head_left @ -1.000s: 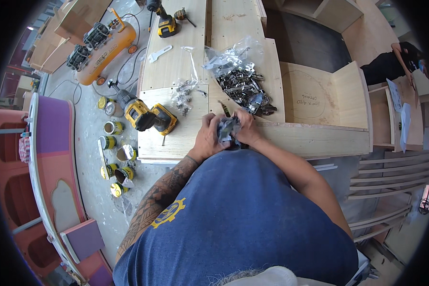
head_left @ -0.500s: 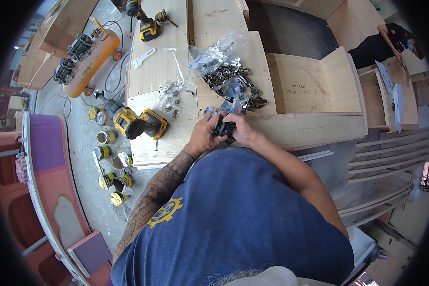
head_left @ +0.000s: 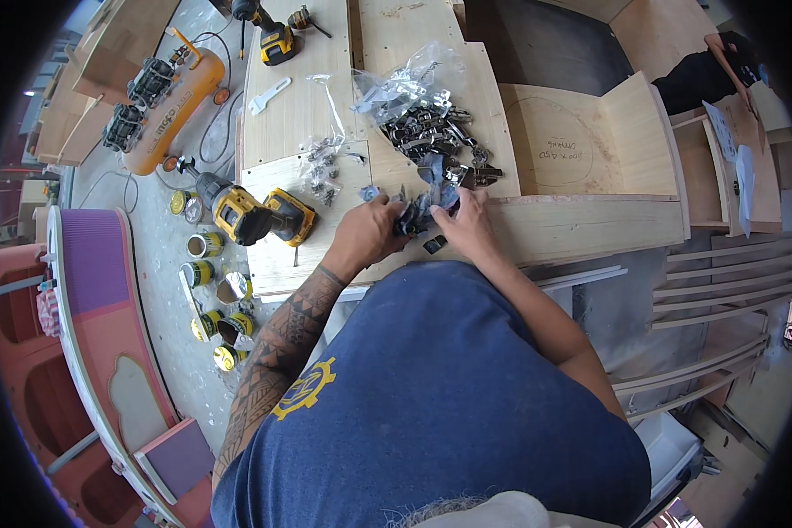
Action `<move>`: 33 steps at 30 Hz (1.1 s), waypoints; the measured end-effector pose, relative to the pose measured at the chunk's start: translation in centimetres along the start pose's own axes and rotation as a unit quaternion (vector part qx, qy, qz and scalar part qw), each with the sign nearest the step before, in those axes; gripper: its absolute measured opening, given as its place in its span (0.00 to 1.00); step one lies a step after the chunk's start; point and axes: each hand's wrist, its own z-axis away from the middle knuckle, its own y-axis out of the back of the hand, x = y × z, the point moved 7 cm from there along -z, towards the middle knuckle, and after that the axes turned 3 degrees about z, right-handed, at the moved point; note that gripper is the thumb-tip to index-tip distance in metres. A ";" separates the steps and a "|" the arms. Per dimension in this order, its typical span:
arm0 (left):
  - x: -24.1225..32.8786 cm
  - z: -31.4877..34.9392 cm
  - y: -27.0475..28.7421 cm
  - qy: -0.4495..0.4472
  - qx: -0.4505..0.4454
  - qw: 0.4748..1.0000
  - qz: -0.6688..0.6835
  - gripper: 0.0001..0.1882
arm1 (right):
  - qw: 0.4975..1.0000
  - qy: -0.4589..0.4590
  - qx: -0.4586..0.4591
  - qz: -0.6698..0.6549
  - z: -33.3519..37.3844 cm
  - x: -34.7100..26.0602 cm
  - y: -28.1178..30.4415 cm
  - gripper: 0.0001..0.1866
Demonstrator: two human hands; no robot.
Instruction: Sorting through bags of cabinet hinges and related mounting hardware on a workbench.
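Close to my body, both hands are at a crumpled bluish-grey plastic bag [head_left: 433,172] with small dark parts [head_left: 411,218] spilling at its lower side. My left hand [head_left: 367,232] has its fingers curled round the dark parts and the bag's left side. My right hand [head_left: 469,226] pinches the bag's right side between thumb and fingers. Just below, a small black piece [head_left: 435,244] lies on the wood. Beyond my hands is a pile of shiny metal cabinet hinges [head_left: 427,132], partly under a clear plastic bag [head_left: 418,79].
Left of my hands stand a yellow-black cordless drill [head_left: 251,216] and a clear bag of small screws [head_left: 321,167]. Another drill [head_left: 275,40] and a white flat tool [head_left: 269,95] lie farther off. An open wooden cabinet box [head_left: 581,150] is at right. A person [head_left: 708,75] works beyond it.
My hands have moved apart, and the bluish bag with its dark parts shows more openly between them. A small black piece now lies below. The whole view has shifted slightly.
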 end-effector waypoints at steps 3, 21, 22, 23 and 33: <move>2.2 -0.9 -0.3 -0.044 -0.054 0.997 -0.030 0.21 | 0.999 0.033 0.012 -0.022 -0.3 0.3 -1.3 0.35; 2.9 -2.7 -4.1 -0.108 -0.001 0.994 0.005 0.43 | 0.993 0.085 0.052 -0.070 0.1 0.4 -1.1 0.15; 2.9 -2.7 -4.1 -0.107 0.001 0.994 0.006 0.43 | 0.993 0.086 0.051 -0.069 -0.1 0.5 -1.0 0.15; 2.8 -2.6 -4.3 -0.096 -0.011 0.995 0.002 0.40 | 0.982 -0.007 0.043 -0.182 -0.2 0.8 -0.3 0.16; 2.5 -0.6 -4.9 -0.183 -0.029 0.981 0.058 0.37 | 0.964 -0.123 -0.043 -0.234 -1.9 3.1 -2.4 0.18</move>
